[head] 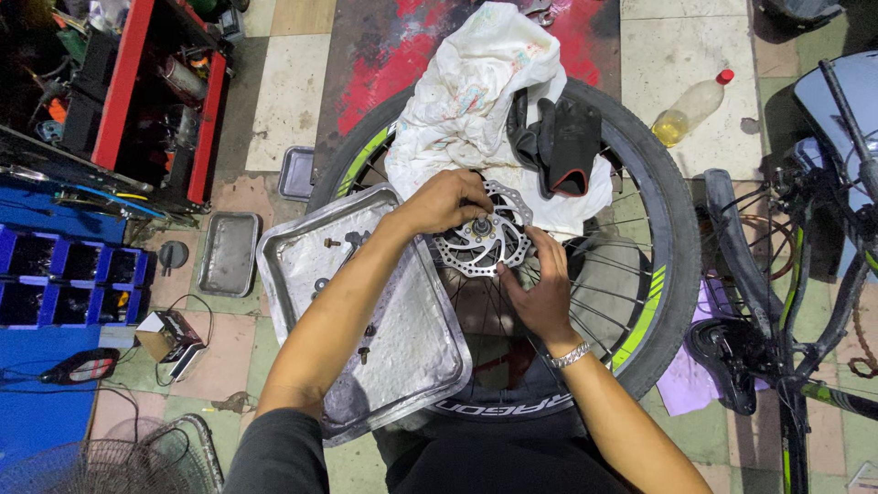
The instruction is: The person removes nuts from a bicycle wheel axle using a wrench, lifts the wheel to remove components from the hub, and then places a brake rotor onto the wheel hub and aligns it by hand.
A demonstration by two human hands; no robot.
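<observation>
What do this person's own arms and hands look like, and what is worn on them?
Both hands, left hand and right hand, are bare and ungloved. A silver metal link bracelet circles the right wrist. A dark short sleeve covers the left upper arm; forearms are uncovered.

Bicycle repair workshop, work done on a tiled floor [681, 46]. Evidence: red tool cart [151, 91] full of tools, blue parts bins [73, 274], metal trays [229, 253], bicycle wheel [640, 274] lying flat, bike frame [805, 302] alongside, oil bottle [692, 108].
</observation>
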